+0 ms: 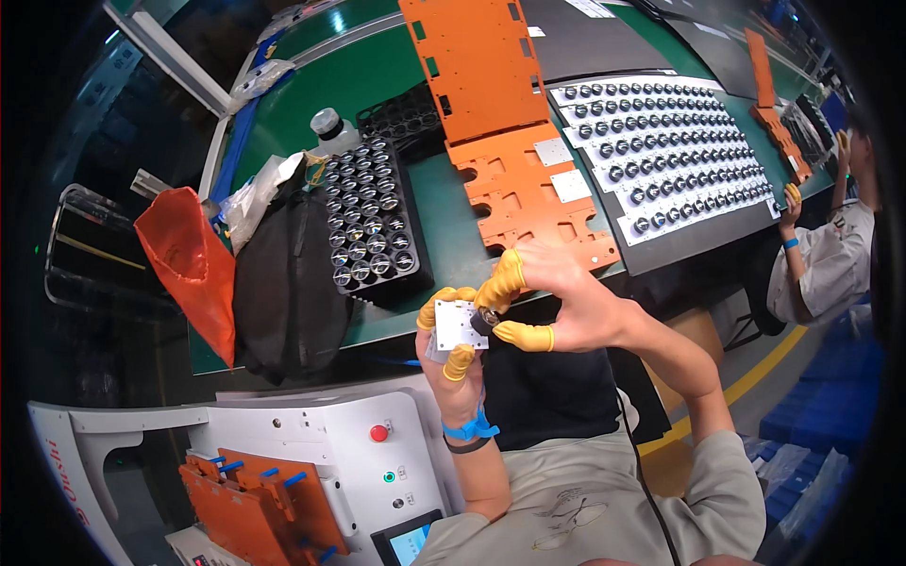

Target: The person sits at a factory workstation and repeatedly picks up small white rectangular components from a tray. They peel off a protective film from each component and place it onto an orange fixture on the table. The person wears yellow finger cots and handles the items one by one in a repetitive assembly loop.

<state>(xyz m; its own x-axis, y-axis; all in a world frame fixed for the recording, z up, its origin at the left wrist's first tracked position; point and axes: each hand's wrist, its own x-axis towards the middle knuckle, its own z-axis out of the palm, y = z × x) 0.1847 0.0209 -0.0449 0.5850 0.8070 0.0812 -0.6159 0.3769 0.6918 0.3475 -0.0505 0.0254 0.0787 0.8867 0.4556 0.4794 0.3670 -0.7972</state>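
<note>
My left hand [449,354], in yellow finger cots and with a blue band at the wrist, grips a small square white plate [455,326] by its edges. At the plate's right side, my right hand [547,300] pinches a short black cylindrical part [484,322] between thumb and fingers, also in yellow cots. The cylinder meets or overlaps the plate's right edge; whether it is seated there I cannot tell. Just beyond my hands lies an orange fixture [514,203] with cut-outs, two white square plates [569,186] resting on it and its orange lid raised.
A black tray of lens-like cylinders [411,247] stands left of the fixture. To the right, rows of white plates with black parts [675,141] cover a dark board. An orange bag [187,264] hangs at the left edge. A white machine [326,434] stands lower left; a co-worker [826,250] works far right.
</note>
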